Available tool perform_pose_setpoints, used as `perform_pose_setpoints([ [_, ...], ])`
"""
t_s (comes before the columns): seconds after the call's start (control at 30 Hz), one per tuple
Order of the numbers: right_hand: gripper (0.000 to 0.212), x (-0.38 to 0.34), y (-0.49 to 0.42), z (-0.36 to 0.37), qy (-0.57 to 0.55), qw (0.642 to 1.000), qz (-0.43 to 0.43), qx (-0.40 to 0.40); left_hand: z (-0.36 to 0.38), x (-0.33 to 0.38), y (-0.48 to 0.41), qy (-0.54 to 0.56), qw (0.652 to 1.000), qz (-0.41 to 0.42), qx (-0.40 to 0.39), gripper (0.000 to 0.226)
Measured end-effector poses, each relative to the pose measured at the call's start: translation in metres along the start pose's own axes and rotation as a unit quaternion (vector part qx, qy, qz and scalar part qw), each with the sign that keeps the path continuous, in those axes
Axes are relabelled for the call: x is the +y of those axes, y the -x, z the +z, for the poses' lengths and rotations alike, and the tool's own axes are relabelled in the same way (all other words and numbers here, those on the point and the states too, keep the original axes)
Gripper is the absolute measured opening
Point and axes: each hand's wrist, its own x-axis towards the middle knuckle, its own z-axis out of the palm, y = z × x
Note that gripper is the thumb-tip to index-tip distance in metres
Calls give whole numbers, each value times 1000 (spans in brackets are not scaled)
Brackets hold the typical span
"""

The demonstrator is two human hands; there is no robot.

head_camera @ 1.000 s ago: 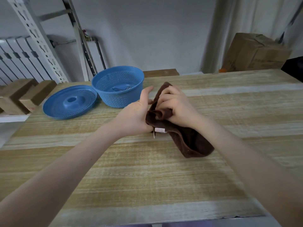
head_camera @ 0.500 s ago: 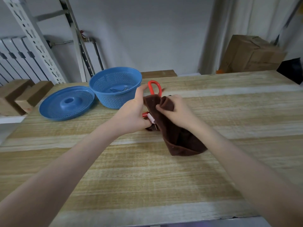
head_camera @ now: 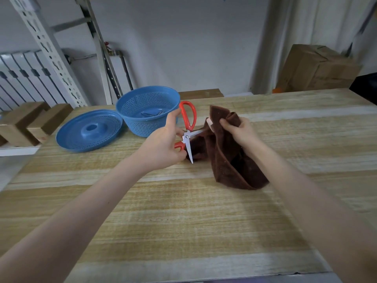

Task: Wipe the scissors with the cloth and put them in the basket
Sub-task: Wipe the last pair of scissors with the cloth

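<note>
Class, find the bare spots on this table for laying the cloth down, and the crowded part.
Bare: the table between the forearms, from cloth to near edge, and the stretch right of the right hand. Crowded: far left, where lid and basket stand together, with the left hand gripping the scissors close by.

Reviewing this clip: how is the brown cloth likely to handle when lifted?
Probably floppy: the brown cloth hangs in loose folds from the right hand, its lower end resting on the table. Likely light, since a pinch at the top holds it up. Its fuzzy nap suggests it will not slip easily.
</note>
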Motion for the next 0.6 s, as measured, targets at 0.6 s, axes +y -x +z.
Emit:
perform_pose_setpoints([
  [0.6,12,-3,11,37,136,964,-145,-179,-2,-1,-1,40,999,-3,-15,99],
])
